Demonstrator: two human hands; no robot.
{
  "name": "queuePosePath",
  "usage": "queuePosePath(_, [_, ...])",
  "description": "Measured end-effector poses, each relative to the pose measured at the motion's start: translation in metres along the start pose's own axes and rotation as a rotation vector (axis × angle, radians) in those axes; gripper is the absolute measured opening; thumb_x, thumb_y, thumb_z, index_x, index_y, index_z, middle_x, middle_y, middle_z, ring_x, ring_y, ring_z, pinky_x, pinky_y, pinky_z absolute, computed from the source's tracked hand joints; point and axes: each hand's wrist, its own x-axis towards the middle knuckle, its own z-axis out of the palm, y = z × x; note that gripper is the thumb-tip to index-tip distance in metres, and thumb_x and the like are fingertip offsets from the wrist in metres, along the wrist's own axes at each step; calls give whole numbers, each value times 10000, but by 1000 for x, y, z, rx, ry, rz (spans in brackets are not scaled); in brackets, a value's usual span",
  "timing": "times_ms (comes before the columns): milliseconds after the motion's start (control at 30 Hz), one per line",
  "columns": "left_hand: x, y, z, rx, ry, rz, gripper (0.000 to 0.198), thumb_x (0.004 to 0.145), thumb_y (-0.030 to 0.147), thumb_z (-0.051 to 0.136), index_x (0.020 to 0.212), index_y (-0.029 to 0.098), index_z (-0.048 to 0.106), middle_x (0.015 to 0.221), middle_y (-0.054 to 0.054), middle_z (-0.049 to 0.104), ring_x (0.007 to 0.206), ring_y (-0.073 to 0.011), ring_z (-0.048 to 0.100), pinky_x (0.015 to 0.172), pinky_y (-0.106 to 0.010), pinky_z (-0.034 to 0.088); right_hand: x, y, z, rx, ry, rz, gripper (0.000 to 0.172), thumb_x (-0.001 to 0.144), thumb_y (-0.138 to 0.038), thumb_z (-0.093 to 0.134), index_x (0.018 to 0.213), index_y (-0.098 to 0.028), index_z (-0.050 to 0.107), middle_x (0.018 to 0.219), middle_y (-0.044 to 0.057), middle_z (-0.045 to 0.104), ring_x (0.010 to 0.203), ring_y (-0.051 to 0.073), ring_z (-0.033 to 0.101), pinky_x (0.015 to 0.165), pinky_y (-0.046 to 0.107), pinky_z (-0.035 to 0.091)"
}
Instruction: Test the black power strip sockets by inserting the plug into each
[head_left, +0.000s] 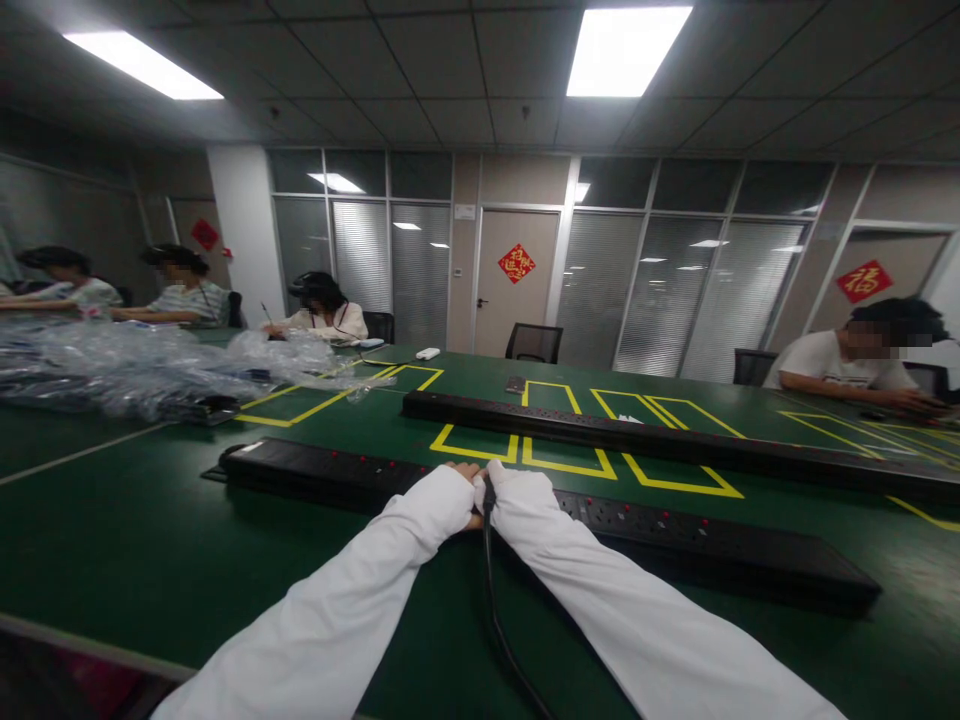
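A long black power strip [742, 552] with a row of sockets and small red switches lies across the green table in front of me. Around its middle, the fingers of my left hand [468, 475] are closed, with the thumb on the near side. Pressed close beside it, my right hand [491, 478] grips a black plug [489, 497] over the strip's face. The plug's front end is hidden by the fingers, so I cannot tell whether it sits in a socket. From it a black cable [491, 590] hangs toward me between my white sleeves.
Behind lies a second long black strip [675, 440]. Yellow tape outlines [686, 487] mark the green table [150, 540]. Clear plastic wrapping [150, 360] is heaped at the left. A phone-like dark object [515, 384] and a white object [427, 353] lie farther back. Several people sit around the table.
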Motion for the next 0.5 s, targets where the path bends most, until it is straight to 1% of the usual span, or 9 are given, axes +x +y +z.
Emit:
queuePosePath(100, [0, 0, -1, -6, -2, -14, 530, 684, 496, 574, 1088, 157, 519, 1006, -92, 589, 907, -268, 555, 821, -374, 423, 0, 0, 1, 5, 15, -19, 292, 861, -421, 364, 993, -220, 529, 850, 50, 670, 784, 230, 630, 625, 304, 395])
queuePosePath(200, [-2, 2, -4, -11, -4, -18, 533, 691, 486, 572, 1107, 160, 505, 1009, -92, 592, 911, -267, 556, 830, -376, 422, 0, 1, 3, 7, 11, -18, 283, 865, -410, 351, 994, -227, 524, 869, 38, 669, 794, 232, 629, 629, 307, 396])
queuePosePath(367, [-5, 5, -11, -22, 5, -4, 509, 692, 495, 570, 1079, 167, 525, 985, -75, 594, 898, -254, 560, 815, -362, 434, 3, 3, 1, 16, -26, -18, 288, 843, -416, 400, 1003, -211, 523, 873, 57, 671, 816, 234, 628, 647, 293, 398])
queuePosePath(500, [-4, 5, -11, -19, 3, -15, 525, 685, 502, 582, 1069, 147, 532, 973, -85, 594, 877, -260, 565, 799, -366, 440, 4, 2, -3, 31, -94, -8, 299, 850, -413, 373, 1015, -210, 520, 907, 70, 670, 826, 238, 629, 637, 298, 400])
